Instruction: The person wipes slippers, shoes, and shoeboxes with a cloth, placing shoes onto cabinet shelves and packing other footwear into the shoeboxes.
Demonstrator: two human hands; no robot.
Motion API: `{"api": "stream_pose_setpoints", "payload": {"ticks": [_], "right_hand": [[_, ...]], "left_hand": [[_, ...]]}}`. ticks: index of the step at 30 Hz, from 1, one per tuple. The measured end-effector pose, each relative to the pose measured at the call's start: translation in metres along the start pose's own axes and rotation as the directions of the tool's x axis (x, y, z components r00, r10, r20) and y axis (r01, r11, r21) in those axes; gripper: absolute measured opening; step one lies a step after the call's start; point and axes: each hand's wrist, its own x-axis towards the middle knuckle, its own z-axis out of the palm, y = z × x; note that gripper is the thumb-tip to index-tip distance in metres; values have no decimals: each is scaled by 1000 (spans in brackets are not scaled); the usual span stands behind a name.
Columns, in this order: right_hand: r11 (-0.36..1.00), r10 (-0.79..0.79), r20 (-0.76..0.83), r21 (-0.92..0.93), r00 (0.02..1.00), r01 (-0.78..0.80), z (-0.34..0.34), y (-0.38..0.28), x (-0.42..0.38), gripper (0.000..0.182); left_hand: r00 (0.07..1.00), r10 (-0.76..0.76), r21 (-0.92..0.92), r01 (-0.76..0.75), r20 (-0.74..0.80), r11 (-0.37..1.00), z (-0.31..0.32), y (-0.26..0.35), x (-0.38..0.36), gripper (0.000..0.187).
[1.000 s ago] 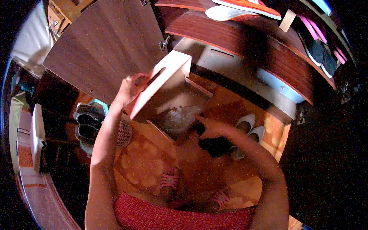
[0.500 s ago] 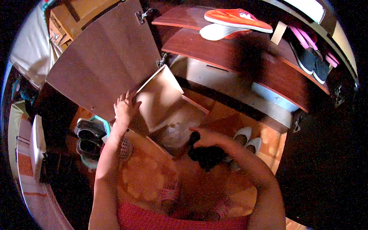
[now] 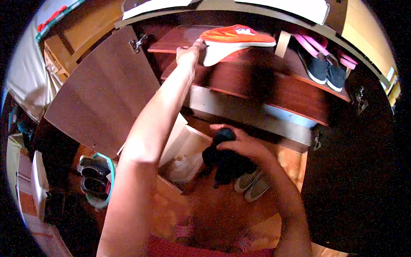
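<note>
My left hand (image 3: 188, 55) reaches up to the cabinet shelf, its fingers closed at the left end of a pair of orange shoes (image 3: 237, 37) with white soles. One shoe rests on the other, whose white sole faces out. Lower down, my right hand (image 3: 246, 145) is wrapped around a bunched black cloth (image 3: 231, 160), which hangs over the floor. Just left of the cloth lies an open cardboard box (image 3: 188, 154) with crumpled whitish material inside; my left forearm covers part of it.
Black shoes (image 3: 319, 70) and pink footwear (image 3: 308, 45) sit on the shelf's right side. The brown cabinet door (image 3: 102, 81) stands open at left. Grey shoes (image 3: 252, 186) are on the floor, and dark shoes (image 3: 94, 177) lie in a teal-rimmed basket (image 3: 112, 175).
My left hand has left the box flap and moved up to the orange shoes. The black cloth in my right hand has been raised slightly. The view has shifted upward and to the right.
</note>
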Motion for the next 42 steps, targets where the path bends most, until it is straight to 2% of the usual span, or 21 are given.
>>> {"api": "stream_pose_setpoints", "payload": {"ticks": [2,8,10,13,15,16,19,21,23,24,25,27,29,30,31,33,35,37,39,41,42], "right_hand": [[999,-5,-10,-48,1000,4,-6,3,-6,56],[978,-119,-28,-178,992,113,-35,43,-12,55],[982,-133,-7,-137,991,130,-40,44,-15,53],[996,-91,-34,8,995,92,-44,43,-19,51],[986,-138,-54,88,989,143,-48,36,-21,45],[968,-181,-79,164,980,192,-50,32,-23,40],[971,-169,-173,142,970,195,-61,14,-30,29],[963,-238,-230,69,944,260,-67,-5,-32,19],[967,22,-440,237,898,93,-70,-37,-42,27],[967,22,-436,238,900,91,-80,-33,-37,27],[954,-16,-542,242,840,175,-92,-23,-30,31],[938,-41,-634,242,773,248,-90,-18,-25,36],[975,-112,-582,93,805,202,-76,-27,-25,47],[989,-150,-538,-83,830,125,-60,-38,-27,53],[989,-145,-530,-81,835,120,-51,-36,-24,53],[970,-97,-334,-243,938,14,-36,-27,-18,60],[947,-138,-313,-320,940,33,-24,-25,-15,59],[847,-34,-271,-518,962,-117,-15,-27,-14,50],[850,-99,-289,-522,952,-70,-6,-23,-18,42],[782,-145,-503,-586,852,-212,0,-27,-26,39],[782,-139,-502,-585,854,-217,0,-26,-27,39]], "left_hand": [[978,-198,8,198,58,980,19,9,6,69],[927,-285,-2,295,244,956,45,-58,115,62],[909,-272,-114,321,314,940,44,-29,68,42],[842,-310,-101,390,441,915,39,3,14,37],[827,-299,-18,349,476,937,32,5,4,39],[800,-290,-48,368,525,928,28,5,-4,41],[742,-177,-217,400,646,890,9,1,-29,50],[871,-126,-214,252,474,944,-21,-2,-62,51],[907,57,-202,31,417,979,-56,-6,-94,47],[914,152,-103,-122,377,987,-77,-7,-110,44],[905,248,5,-266,346,964,-96,-6,-127,40],[870,320,-20,-338,376,941,-126,-6,-160,35],[851,371,13,-404,371,915,-147,-10,-185,35],[864,321,36,-363,389,931,-160,-17,-189,35],[898,265,-22,-275,351,961,-165,-21,-197,34],[898,298,-14,-310,324,951,-178,-33,-202,35],[922,239,-33,-240,304,970,-188,-37,-207,37],[919,277,-106,-257,280,960,-194,-38,-211,42],[913,281,-112,-259,295,959,-207,-42,-208,48],[945,168,-76,-152,281,985,-219,-45,-205,50],[960,117,-86,-98,256,991,-223,-46,-201,49]]}}
